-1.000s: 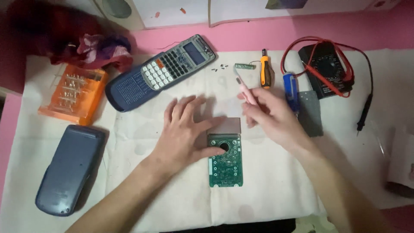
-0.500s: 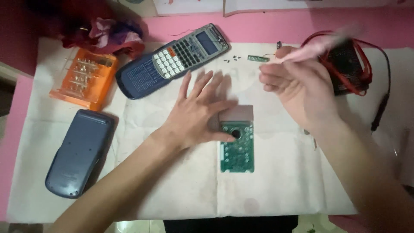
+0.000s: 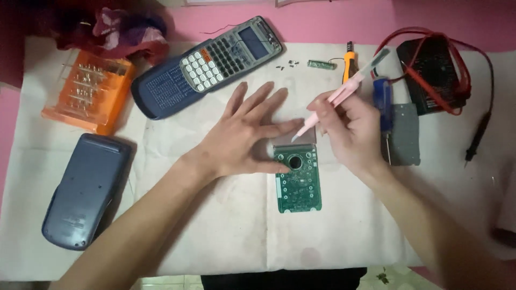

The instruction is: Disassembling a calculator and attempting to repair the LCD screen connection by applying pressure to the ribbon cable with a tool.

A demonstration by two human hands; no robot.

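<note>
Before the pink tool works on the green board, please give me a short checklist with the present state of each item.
1. Left hand steadies the board: ok, thumb on its left edge.
2. Right hand grips the pink tool: ok.
3. Tool tip at the grey display: ok, by its top edge.
4. Tip touching: cannot tell.
5. Screws out of the way: ok, by the calculator.

1 head-worn camera is looking almost straight down, from close above, at a white cloth [image 3: 226, 225] covering a pink table [image 3: 322, 27], with both forearms entering from the bottom edge.
</note>
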